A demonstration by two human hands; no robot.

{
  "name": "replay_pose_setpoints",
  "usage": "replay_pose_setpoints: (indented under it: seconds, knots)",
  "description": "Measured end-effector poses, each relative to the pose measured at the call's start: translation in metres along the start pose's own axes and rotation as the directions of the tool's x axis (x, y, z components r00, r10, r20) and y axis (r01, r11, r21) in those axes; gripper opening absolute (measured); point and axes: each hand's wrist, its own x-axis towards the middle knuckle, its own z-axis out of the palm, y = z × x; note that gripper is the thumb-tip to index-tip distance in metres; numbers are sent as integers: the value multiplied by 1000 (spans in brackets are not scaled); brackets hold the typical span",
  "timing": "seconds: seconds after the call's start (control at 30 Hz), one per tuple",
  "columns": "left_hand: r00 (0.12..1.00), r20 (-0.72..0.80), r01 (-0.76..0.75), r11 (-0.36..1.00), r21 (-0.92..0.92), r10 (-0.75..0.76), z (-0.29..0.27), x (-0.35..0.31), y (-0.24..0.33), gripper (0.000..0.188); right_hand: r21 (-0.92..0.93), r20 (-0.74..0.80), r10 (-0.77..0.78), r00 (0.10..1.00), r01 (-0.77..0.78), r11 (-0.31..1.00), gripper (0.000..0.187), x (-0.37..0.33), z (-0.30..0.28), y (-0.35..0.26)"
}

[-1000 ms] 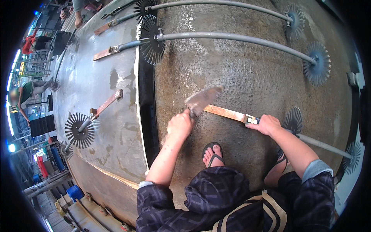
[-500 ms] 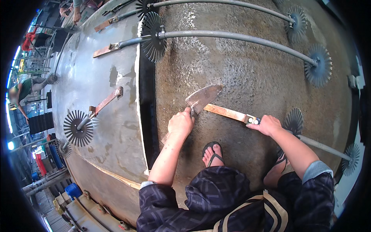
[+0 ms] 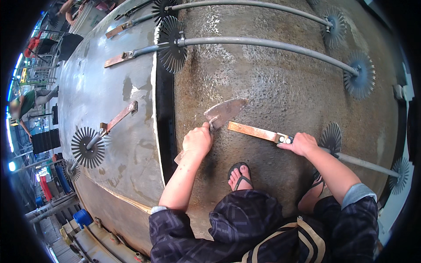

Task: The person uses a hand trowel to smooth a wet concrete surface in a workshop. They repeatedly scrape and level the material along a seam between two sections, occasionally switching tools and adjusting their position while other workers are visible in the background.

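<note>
My left hand (image 3: 198, 141) is closed around the handle of a trowel (image 3: 225, 111). Its worn, dirty blade points up and to the right over the wet brown slab, and the handle end shows below my fist. On the right, my right hand (image 3: 303, 144) grips a metal rod near its bolted joint. From that joint a flat rusty metal strip (image 3: 253, 130) reaches left toward the trowel, with a small gap between the two. Past my right wrist the grey rod (image 3: 366, 165) carries slotted metal discs (image 3: 331, 136).
Two long rods (image 3: 263, 41) with slotted discs and flat end strips cross the far side. Another disc (image 3: 88, 147) with a strip lies on the smooth grey sheet (image 3: 118, 175) at left. A dark gap (image 3: 165, 127) divides sheet and slab. My sandalled foot (image 3: 240, 176) stands on the slab.
My left hand has drawn the trowel slightly left, apart from the strip end it overlapped before. My right hand keeps its hold, nearly still.
</note>
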Motion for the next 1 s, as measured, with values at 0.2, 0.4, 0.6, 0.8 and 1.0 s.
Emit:
replay_pose_setpoints:
  seconds: [0.2, 0.4, 0.6, 0.8, 1.0]
  knots:
    - [997, 77, 21, 995, -93, -13, 13, -14, 18, 28, -8, -8, 12, 1000, -12, 1000, 89, 1, 3, 1]
    - [995, 81, 64, 994, -88, -57, 7, -1, 14, 30, -1, -31, -2, 1000, 2, 1000, 89, 1, 3, 2]
    - [993, 110, -27, 998, -62, 34, 9, -4, 20, 31, 27, -14, 9, 1000, -9, 1000, 89, -1, 2, 1]
    - [993, 104, -44, 999, -29, 47, 9, -3, 20, 31, 14, 0, 9, 1000, -9, 1000, 89, 0, 4, 2]
    - [985, 141, -91, 995, -44, 96, 13, -9, 27, 28, -1, 4, 13, 1000, -13, 1000, 88, 2, 3, 3]
